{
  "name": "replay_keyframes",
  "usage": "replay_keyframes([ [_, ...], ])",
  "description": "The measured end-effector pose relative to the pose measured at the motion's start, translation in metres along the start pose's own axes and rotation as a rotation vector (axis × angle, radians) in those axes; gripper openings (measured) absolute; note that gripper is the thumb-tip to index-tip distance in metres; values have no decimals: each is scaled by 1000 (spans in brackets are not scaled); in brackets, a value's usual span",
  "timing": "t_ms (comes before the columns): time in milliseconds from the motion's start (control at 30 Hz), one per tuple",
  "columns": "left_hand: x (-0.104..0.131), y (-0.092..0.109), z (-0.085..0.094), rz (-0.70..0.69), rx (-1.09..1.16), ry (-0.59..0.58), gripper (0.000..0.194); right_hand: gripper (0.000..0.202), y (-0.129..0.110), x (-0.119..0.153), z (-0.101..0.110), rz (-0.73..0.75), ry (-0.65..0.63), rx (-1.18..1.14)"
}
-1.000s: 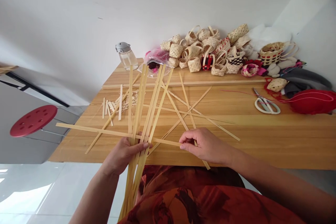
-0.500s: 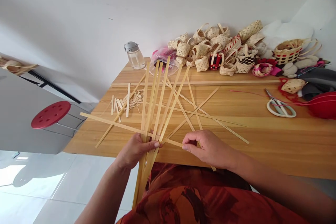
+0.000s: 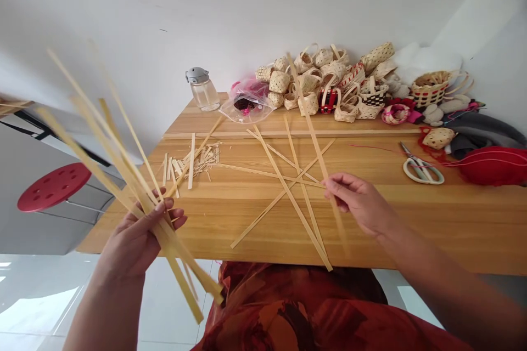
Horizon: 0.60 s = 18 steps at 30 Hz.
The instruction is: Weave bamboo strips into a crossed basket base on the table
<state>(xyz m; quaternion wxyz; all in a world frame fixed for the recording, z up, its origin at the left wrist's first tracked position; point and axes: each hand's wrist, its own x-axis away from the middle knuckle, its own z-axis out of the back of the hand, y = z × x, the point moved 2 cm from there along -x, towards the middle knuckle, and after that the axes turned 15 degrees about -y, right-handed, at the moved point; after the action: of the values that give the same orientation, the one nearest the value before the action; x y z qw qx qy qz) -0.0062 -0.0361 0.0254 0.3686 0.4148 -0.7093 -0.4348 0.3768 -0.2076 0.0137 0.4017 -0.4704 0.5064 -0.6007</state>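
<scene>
My left hand [image 3: 150, 222] is closed around a bundle of several flat bamboo strips [image 3: 181, 244], raised at the left over the table's front edge and fanned out at the top. Between thumb and fingers, my right hand [image 3: 349, 197] pinches a single bamboo strip [image 3: 310, 115], held nearly upright and slightly blurred. Beneath and to the left of it, several loose bamboo strips [image 3: 280, 175] lie crossed on the wooden table. Cut scraps of bamboo [image 3: 206, 162] are heaped at the table's left side.
Small woven baskets [image 3: 329, 77] are piled along the back wall. A glass bottle [image 3: 203, 93] and a plastic bag [image 3: 249, 104] stand to their left. Scissors [image 3: 424, 167] and red yarn [image 3: 494, 162] lie at the right. A red stool [image 3: 53, 186] is left of the table [image 3: 465, 219].
The hands have moved apart. My left hand carried the bundle left and tilted it; my right hand drew one strip out of it to the right and now holds it near upright.
</scene>
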Motion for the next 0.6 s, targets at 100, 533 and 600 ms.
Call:
replay_keyframes([
  [100,0,-2,-12,-3,7,-117,51,35,9,-3,-29,-90,-102,-162],
  [533,18,-55,-50,333,-491,-510,38,28,19,-32,-121,-202,-284,-322],
  [600,24,-61,-58,373,-463,-551,39,25,18,-35,-132,-182,-292,-342],
])
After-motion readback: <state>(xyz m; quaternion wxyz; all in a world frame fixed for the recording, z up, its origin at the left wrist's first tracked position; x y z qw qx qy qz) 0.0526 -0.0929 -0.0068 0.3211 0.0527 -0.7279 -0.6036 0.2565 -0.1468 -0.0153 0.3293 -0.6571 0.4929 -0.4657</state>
